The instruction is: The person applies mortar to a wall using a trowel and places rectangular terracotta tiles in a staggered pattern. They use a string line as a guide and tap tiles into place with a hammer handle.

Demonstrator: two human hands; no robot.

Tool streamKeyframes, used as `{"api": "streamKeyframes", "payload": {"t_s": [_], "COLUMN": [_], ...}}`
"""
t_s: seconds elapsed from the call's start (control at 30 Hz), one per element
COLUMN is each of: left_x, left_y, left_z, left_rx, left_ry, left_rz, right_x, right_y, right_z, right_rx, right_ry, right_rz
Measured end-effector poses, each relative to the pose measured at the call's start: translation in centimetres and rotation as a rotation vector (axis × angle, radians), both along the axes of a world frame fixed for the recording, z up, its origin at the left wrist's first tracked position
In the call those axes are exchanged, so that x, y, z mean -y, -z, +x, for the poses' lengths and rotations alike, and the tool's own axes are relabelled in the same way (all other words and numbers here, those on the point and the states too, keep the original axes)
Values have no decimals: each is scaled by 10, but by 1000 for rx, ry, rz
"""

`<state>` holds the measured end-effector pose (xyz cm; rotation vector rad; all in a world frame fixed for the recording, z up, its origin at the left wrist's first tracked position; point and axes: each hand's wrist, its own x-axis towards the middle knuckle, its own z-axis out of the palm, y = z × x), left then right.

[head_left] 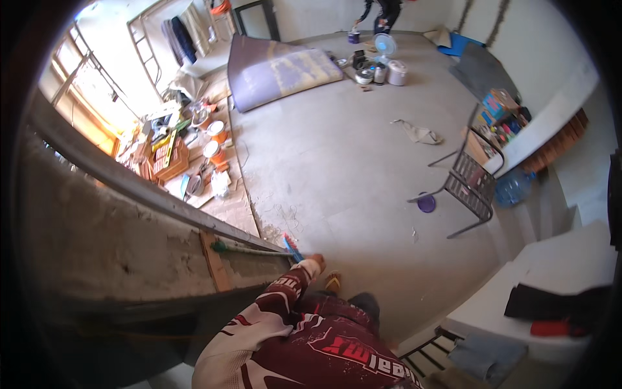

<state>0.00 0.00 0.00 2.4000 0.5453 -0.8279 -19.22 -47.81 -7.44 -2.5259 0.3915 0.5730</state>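
Note:
My left hand (316, 260) reaches forward at the end of a maroon and white sleeve (285, 288). Its fingers look curled closed, but whatever they may hold is hidden. Just left of the wrist is a blue brush-like thing (293, 248) with red at its tip; its lower end passes out of sight by the cuff, so I cannot tell whether the hand grips it. My right hand does not show; my maroon shirt (337, 343) fills the lower middle. A sandalled foot (333, 282) stands on the floor below the left hand.
Left, a beam-topped wall (155, 207) with a green pipe (253, 251); beyond, tools and orange-white buckets (212, 150). Right, a metal chair (472, 178), purple lid (426, 202), water bottle (514, 188). Behind, a folded mat (285, 74), pots (365, 76), fan (385, 45) and another person (386, 16).

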Motion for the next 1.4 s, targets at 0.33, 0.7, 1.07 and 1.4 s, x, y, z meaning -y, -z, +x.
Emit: {"api": "streamKeyframes", "payload": {"t_s": [0.33, 0.7, 1.07, 1.4], "left_x": [-47, -57, -92, -128], "left_y": [-51, -113, -139, -126], "left_z": [166, 137, 120, 124], "left_rx": [495, 1108, 1530, 1923], "left_ry": [-685, -2193, -3120, -3409], "left_rz": [-376, -306, 178, 568], "right_x": [62, -406, -800, -860], "right_y": [6, -95, -146, -180], "right_z": [461, 937, 779, 434], "right_rx": [26, 162, 26, -634], "right_ry": [-45, -1242, -1956, -2893], "right_rz": [114, -316, 136, 379]}}
